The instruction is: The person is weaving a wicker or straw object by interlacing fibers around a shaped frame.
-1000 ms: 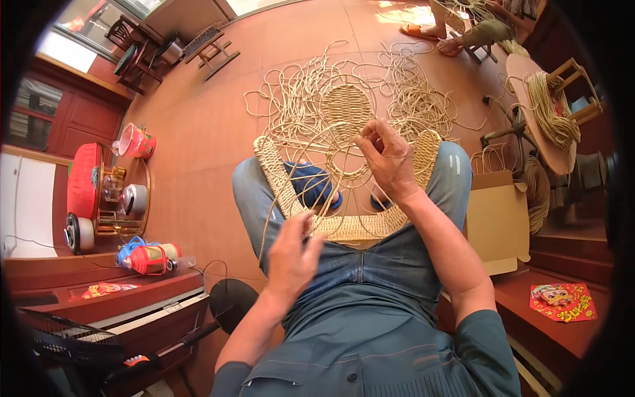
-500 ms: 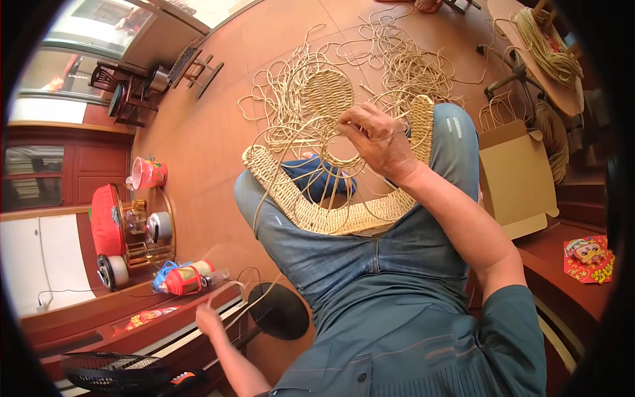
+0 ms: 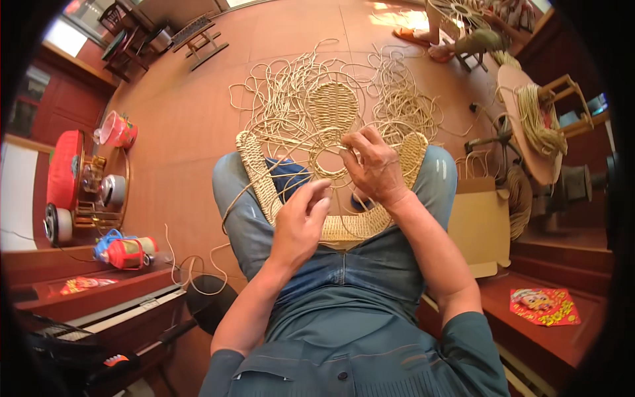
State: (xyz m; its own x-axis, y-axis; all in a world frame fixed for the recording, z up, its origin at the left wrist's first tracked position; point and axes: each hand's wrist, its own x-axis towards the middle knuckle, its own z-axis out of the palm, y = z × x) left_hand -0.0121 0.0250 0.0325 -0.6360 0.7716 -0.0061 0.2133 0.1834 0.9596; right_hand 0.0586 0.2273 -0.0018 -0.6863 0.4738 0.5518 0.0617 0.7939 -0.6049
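Note:
A woven straw-cord piece lies over my thighs: a wide U-shaped band [image 3: 357, 226], a small ring [image 3: 313, 161] inside it and an oval panel [image 3: 333, 106] beyond the ring. My right hand [image 3: 378, 169] is closed, thumb and fingers pinching straw cord at the ring's upper right edge; the fingers hide the exact spot. Just below the ring, my left hand [image 3: 299, 225] has its fingers loosely curled, with a gap between thumb and forefinger and nothing visible in it. Several cords [image 3: 264, 178] cross the U's left side, some looping over my left thigh.
Tangled cord [image 3: 278, 89] spreads on the tiled floor ahead. At right are an open cardboard box [image 3: 473, 218] and a board with coiled cord [image 3: 539, 126]. A black round seat [image 3: 208, 306] is at lower left. Another person's legs [image 3: 433, 30] show at far right.
My left hand has come from the far lower left to beside the ring, and the cord it held out there now hangs loose. My right hand still pinches at the ring. The view has shifted.

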